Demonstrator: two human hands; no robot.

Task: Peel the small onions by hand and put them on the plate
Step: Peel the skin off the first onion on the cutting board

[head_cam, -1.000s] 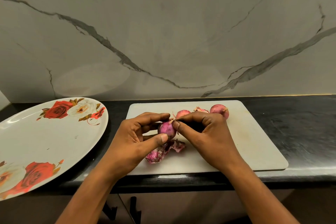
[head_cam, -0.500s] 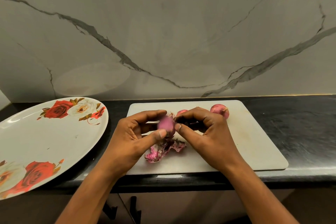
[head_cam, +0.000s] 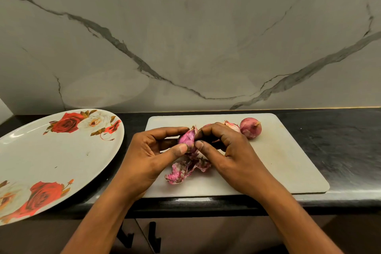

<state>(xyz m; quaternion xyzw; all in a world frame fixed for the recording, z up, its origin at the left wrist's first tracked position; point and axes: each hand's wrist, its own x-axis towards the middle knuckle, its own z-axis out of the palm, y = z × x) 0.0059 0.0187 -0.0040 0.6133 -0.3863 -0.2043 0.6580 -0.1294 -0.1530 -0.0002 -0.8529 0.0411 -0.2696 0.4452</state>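
black table (head_cam: 340, 150) under all; rose-patterned plate (head_cam: 51, 161) at left, white cutting board (head_cam: 288, 161) just beside it at right. above the board, left grip (head_cam: 152, 156) and right grip (head_cam: 228, 150) both pinching one small onion (head_cam: 186, 137) between thumb and fingertips, lifted off the board, well apart from the plate. likely light, firm inside, slick once bared; papery skin brittle, best caught at the raised tip. unpeeled onion (head_cam: 250, 128) near the board's far edge; shed skins (head_cam: 185, 169) below the grips.

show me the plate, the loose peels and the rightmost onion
plate (head_cam: 51, 156): head view, bare white centre
loose peels (head_cam: 183, 171): head view, middle of the pile
rightmost onion (head_cam: 250, 128): head view, its rounded front
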